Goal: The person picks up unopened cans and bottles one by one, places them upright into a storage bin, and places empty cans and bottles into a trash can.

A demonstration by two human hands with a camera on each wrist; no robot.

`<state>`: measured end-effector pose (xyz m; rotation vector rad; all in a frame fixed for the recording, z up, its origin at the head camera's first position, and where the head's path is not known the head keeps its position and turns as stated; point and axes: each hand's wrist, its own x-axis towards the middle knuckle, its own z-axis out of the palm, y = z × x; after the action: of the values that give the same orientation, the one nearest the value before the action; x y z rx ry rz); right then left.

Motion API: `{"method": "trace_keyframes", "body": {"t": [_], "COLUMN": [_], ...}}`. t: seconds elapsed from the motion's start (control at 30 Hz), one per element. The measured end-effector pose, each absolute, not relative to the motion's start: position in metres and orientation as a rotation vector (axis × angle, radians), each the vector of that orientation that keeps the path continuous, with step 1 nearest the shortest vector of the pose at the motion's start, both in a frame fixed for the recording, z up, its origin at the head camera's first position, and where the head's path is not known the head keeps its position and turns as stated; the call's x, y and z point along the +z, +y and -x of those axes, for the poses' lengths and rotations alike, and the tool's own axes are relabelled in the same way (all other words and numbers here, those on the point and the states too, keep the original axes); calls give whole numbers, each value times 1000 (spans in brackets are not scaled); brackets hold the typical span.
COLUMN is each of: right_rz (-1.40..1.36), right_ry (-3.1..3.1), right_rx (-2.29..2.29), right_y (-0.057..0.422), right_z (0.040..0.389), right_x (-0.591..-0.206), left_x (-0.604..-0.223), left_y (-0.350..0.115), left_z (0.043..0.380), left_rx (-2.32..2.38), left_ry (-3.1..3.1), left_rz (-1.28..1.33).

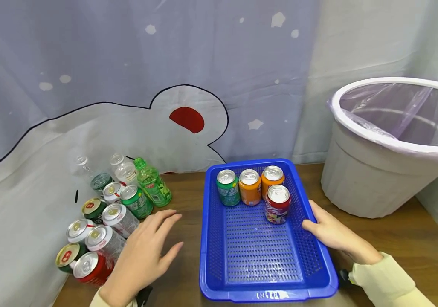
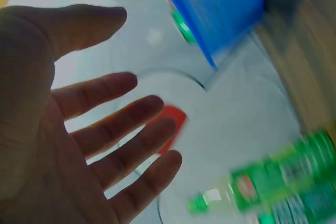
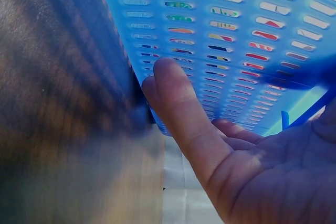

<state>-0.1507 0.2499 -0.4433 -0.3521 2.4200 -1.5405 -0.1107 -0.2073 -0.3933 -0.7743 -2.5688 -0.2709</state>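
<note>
A blue plastic basket (image 1: 259, 285) with perforated walls sits on the wooden table. My right hand (image 1: 330, 230) grips its right rim, thumb over the edge and fingers (image 3: 184, 103) along the outer wall. Inside the basket, toward the back, stand a green can (image 1: 228, 190), two orange cans, one of them the left orange can (image 1: 250, 189), and a red can (image 1: 277, 207). My left hand (image 1: 142, 251) is held over the table between the basket and a group of drinks, its fingers spread and holding nothing. Nearest it are a silver can (image 1: 120, 219) and a green can (image 1: 137, 202).
Left of the basket stand several more cans, a green-capped bottle (image 1: 152, 183) and clear bottles, among them one clear bottle (image 1: 123, 170). A grey bin (image 1: 364, 179) with a plastic liner stands at the right. A patterned curtain (image 1: 203, 51) hangs behind the table.
</note>
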Motion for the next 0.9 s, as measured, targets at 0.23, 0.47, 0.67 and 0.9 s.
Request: {"method": "trace_keyframes", "body": {"t": [0.23, 0.47, 0.67, 0.9], "right_rz": [352, 370, 396, 385], "right_ry": [2437, 2434, 2436, 2445], "right_rx": [-1542, -1545, -1543, -1540], "right_y": [250, 249, 247, 249], "right_z": [151, 152, 152, 151], "right_x": [-444, -444, -446, -445], "left_x": [-403, -411, -423, -438], "left_y": [-255, -291, -314, -320], "left_z": [95, 80, 67, 59], "left_rx": [-243, -239, -222, -281], "left_ry": [-2538, -2519, -2630, -2627], "left_rz": [448, 189, -149, -314]}}
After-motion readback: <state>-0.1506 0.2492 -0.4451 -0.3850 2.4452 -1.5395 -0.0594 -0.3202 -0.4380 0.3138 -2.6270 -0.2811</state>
